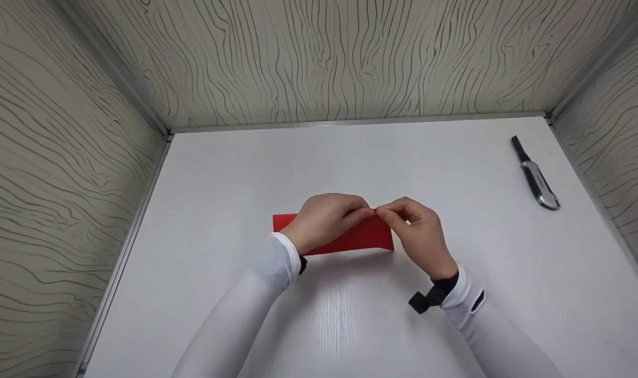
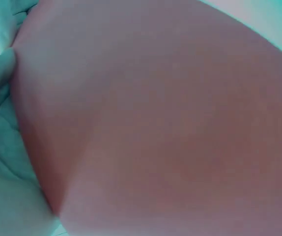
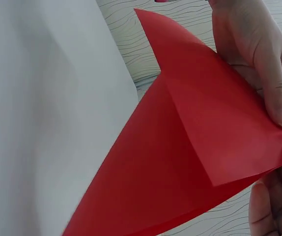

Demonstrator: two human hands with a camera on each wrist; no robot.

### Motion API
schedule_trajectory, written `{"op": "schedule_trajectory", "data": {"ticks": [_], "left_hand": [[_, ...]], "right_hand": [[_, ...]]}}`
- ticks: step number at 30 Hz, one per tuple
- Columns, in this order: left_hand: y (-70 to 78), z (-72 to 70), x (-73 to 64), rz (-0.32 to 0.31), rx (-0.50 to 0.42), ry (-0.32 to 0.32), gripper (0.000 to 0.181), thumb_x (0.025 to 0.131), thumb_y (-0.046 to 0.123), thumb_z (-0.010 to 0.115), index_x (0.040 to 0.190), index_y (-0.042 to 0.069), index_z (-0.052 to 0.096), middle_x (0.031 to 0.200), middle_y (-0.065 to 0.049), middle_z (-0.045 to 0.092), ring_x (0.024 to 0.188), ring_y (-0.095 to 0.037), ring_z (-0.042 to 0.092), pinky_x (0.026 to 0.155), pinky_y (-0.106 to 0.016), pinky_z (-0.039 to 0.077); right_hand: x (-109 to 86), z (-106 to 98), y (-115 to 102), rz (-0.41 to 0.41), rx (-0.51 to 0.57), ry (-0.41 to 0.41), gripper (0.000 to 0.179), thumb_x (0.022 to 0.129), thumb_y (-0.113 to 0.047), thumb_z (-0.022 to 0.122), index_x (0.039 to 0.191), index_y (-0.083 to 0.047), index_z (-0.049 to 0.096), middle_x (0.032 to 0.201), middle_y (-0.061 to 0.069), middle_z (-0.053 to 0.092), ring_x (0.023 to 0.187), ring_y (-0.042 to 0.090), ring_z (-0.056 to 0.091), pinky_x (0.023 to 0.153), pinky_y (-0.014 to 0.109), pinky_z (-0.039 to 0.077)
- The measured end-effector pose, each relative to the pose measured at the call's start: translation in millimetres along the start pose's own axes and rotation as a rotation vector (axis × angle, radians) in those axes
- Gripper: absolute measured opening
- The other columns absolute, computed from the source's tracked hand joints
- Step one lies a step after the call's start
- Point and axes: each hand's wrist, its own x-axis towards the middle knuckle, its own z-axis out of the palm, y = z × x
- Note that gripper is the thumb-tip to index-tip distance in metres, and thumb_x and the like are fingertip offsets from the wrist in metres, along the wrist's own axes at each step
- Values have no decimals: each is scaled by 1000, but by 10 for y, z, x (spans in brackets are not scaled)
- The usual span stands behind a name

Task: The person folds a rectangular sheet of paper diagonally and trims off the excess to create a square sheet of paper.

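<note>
Head view: a red sheet [image 1: 368, 235] is held at its far edge by both hands, the fingertips being brought nearly together there. By the left hand [image 1: 324, 220] the edge is pinched between thumb and fingers; the back of that hand is laid across the sheet's middle, so that red is seen on both sides of it. By the right hand [image 1: 422, 237] the same edge is pinched just beside the left fingertips, with thumb and forefinger closed on it and a small gap left behind them.

Right wrist view: the sheet is seen to be doubled over, an upper flap being spread above a larger lower layer. The two layers are parted on the side away from the fingers and brought close together at the pinch.

Left wrist view: most of the frame is filled by the sheet, tinted and blurred; fingers are seen along its left border.

White sleeves [image 1: 234, 320] are worn behind both hands, and a black strap [image 1: 446, 287] is fastened at the right wrist. The white table [image 1: 219, 184] is spread beneath and around the fingers. A black-and-silver tool [image 1: 536, 178] is laid well to the right of the fingers and farther off. Beyond them, the table is bounded by a wood-grain panel [image 1: 319, 63].
</note>
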Motion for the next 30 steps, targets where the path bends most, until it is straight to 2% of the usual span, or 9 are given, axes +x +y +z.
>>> {"op": "schedule_trajectory", "data": {"ticks": [7, 9, 13, 15, 18, 22, 30], "left_hand": [[-59, -76, -51, -28, -3, -11, 21, 111, 34, 64, 114, 20, 80, 97, 6, 78, 86, -10, 68, 90, -31, 59], [-54, -83, -53, -28, 1, -9, 22, 111, 34, 64, 115, 20, 80, 97, 5, 78, 87, -11, 69, 90, -32, 59], [-32, -88, -52, -47, 0, -1, 22, 111, 33, 64, 115, 20, 81, 98, 5, 79, 87, -12, 69, 91, -32, 60], [-14, -88, -48, -58, -2, -2, 22, 111, 33, 64, 115, 20, 81, 97, 5, 78, 87, -12, 69, 91, -32, 60], [3, -89, -41, -69, -10, -7, 22, 111, 34, 64, 115, 20, 81, 97, 5, 78, 86, -12, 69, 91, -32, 60], [-7, -89, -40, -71, -19, -24, 23, 111, 34, 64, 117, 19, 80, 98, 4, 79, 86, -12, 69, 91, -32, 60], [-81, -105, -54, -46, -25, -50, 22, 111, 34, 64, 112, 21, 81, 92, 6, 76, 85, -11, 67, 88, -31, 57]], "right_hand": [[8, -48, -2, 48, 28, 5, 6, 102, -8, 76, 104, -9, 81, 94, 2, 79, 85, 18, 71, 76, 23, 56], [9, -53, -2, 67, 33, -16, 7, 103, -11, 76, 107, -8, 81, 97, 2, 79, 87, 19, 72, 79, 24, 57], [6, -54, 0, 133, 66, -82, 23, 101, -16, 79, 123, -8, 77, 105, 5, 81, 94, 22, 75, 85, 25, 61], [7, -53, -4, 167, 73, -115, 26, 101, -20, 80, 124, -8, 76, 107, 6, 82, 97, 23, 77, 88, 26, 62], [25, -42, -8, 189, 71, -125, 22, 100, -24, 81, 114, -6, 78, 103, 9, 83, 95, 23, 79, 89, 27, 62], [46, -40, -2, 184, 37, -111, 18, 100, -23, 81, 100, -5, 80, 92, 9, 83, 86, 22, 78, 84, 26, 59], [50, -60, 48, 193, 56, -113, 15, 100, -17, 80, 97, -2, 79, 89, 6, 82, 86, 21, 77, 82, 26, 59]]}}
